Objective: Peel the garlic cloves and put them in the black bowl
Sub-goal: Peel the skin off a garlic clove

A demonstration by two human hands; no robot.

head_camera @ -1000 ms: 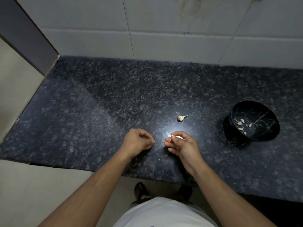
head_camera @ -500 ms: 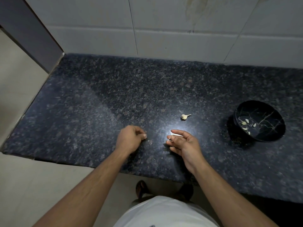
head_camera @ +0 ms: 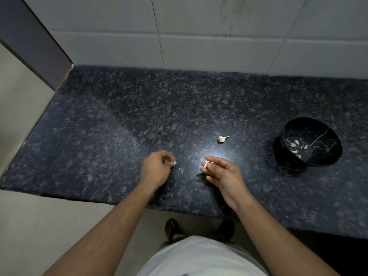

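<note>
1. Head view: the right hand [head_camera: 223, 172] pinches a garlic clove [head_camera: 205, 163] over the worktop [head_camera: 99, 136] for peeling; the left hand [head_camera: 157, 168] pinches a skin scrap [head_camera: 174, 162] — likely just stripped.
2. The black bowl [head_camera: 311, 142], well right, holds peeled cloves; a spare clove [head_camera: 222, 138] waits between.

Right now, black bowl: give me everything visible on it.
The black bowl is round and glossy, with thin pale marble-like veins across its inside. It stands upright on the dark speckled countertop, far right, well apart from both hands. Several small pale garlic cloves lie loose on its inner floor, toward its left side. Nothing else touches it. The material cannot be told for sure.
</note>
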